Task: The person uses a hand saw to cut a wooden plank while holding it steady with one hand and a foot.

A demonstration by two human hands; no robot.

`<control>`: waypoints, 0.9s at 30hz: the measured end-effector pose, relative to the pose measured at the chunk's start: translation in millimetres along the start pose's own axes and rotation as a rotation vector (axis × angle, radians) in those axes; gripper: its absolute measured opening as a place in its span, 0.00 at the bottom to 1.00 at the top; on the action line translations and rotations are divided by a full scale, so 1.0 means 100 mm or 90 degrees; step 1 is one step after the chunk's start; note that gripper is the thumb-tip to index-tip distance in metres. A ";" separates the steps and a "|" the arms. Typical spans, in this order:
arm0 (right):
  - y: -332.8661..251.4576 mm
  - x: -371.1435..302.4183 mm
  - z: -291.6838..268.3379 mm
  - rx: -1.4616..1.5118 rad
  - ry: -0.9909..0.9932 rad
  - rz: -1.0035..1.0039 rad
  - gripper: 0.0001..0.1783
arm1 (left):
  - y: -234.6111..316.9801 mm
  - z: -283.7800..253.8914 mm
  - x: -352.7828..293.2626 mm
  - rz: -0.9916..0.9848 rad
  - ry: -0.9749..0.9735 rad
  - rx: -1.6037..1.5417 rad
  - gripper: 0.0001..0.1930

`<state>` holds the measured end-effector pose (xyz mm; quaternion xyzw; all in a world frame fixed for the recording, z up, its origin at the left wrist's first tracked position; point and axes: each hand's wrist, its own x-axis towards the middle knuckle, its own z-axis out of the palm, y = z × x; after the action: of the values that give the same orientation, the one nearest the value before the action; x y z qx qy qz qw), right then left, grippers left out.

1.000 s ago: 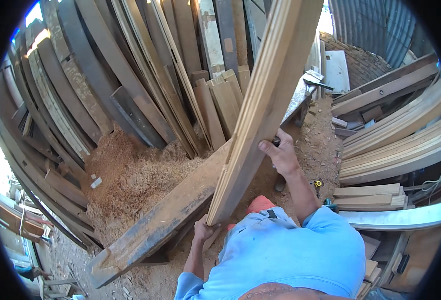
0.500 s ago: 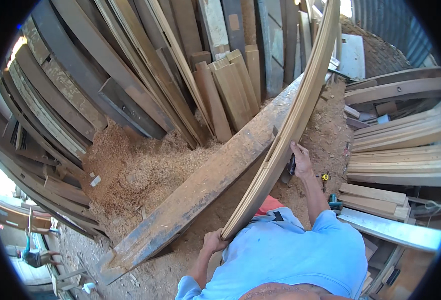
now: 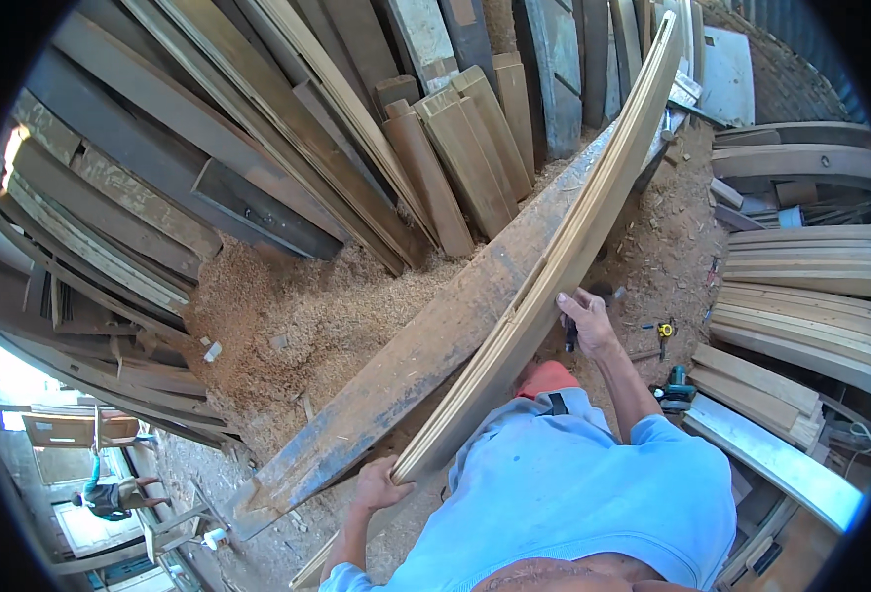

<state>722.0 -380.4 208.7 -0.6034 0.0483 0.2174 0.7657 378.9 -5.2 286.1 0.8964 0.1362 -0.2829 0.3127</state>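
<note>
Sawdust [image 3: 287,316] lies between leaning boards [image 3: 470,158] and worn beam [image 3: 406,360]; left hand [image 3: 379,483] grips timber [image 3: 519,340].

No text you can read, no legible label, number or sign before you, no brand you can make out

A long, pale-brown wooden board [image 3: 578,240] is held on edge, slanting from near left to far right. Lengthwise grooves line its narrow upper edge; its broad side is plain. Near that side shows a small dark object [image 3: 569,338], kind unclear.
</note>
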 end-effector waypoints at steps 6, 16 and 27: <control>-0.34 0.42 0.07 -0.120 0.249 -0.088 0.26 | 0.17 -0.50 0.49 -0.065 0.088 0.014 0.24; 0.14 -0.12 -0.83 -0.315 0.452 -0.150 0.20 | -0.63 0.15 1.93 -0.060 0.078 0.211 0.35; 0.19 -0.38 -0.34 -0.095 0.409 -0.184 0.19 | -0.73 0.26 1.76 -0.034 0.126 0.173 0.38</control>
<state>686.5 -419.5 195.4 -0.6956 0.1849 -0.0910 0.6882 478.8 45.9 130.0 0.9501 0.1506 -0.2168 0.1663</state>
